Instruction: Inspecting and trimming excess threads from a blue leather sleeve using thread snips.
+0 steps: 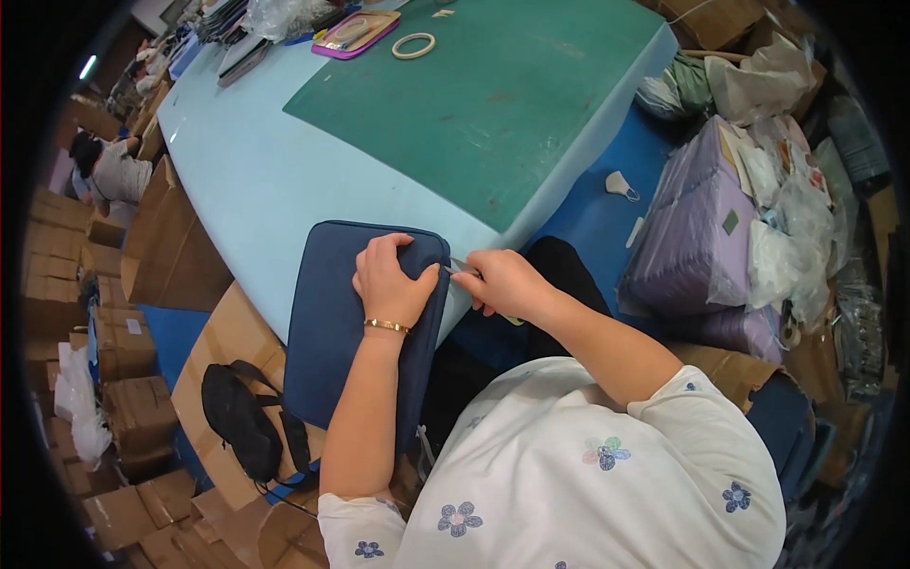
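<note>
A navy zip-up laptop sleeve [332, 313] lies at the near edge of the table, its lower part reaching past the edge toward my lap. Across its upper right part, my left hand [391, 275] presses down with bent fingers, the thumb near the sleeve's right side. At that side, close to the upper right corner, my right hand [498, 284] is closed around a small tool with a thin metal blade [461, 266]. A bit of yellow shows below my right fingers. The tool's exact kind is mostly hidden by the hand.
A green cutting mat [493, 104] covers much of the light blue table [227, 142]. On it lies a tape roll [414, 45], beside a purple-rimmed tray [355, 34]. Wrapped purple goods [687, 218] stand right; a black bag [242, 417] rests on cardboard at left. A person [114, 166] is far left.
</note>
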Tool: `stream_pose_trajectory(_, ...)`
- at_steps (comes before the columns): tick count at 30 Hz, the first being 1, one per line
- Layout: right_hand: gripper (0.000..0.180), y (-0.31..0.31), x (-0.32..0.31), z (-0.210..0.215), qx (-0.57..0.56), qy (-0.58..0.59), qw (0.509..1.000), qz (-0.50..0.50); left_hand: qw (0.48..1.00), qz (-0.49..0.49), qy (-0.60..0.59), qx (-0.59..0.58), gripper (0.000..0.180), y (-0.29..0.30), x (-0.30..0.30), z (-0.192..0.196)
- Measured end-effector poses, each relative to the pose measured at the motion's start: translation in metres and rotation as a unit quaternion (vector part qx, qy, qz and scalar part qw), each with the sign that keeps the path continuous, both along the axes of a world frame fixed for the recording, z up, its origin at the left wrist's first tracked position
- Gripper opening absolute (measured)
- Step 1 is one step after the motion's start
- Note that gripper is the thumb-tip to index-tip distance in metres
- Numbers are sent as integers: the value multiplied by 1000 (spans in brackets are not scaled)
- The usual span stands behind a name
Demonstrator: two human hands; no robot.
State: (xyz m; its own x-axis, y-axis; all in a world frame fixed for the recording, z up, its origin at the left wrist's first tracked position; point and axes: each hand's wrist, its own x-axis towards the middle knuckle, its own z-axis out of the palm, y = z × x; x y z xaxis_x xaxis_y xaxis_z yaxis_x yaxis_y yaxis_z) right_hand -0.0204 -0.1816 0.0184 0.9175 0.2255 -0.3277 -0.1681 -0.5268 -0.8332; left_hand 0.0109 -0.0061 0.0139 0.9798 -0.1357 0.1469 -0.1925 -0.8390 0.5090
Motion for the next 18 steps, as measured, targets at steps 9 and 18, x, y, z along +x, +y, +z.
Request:
stream_pose_trajectory(9, 30, 1, -2, -3, 5, -15, 1000, -7, 997, -54, -44, -29, 47, 8, 8, -9)
stream_pose_trajectory(18, 29, 1, -1, -4, 6, -16, 1000, -6, 999, -17, -45, 3, 48, 3, 8, -9)
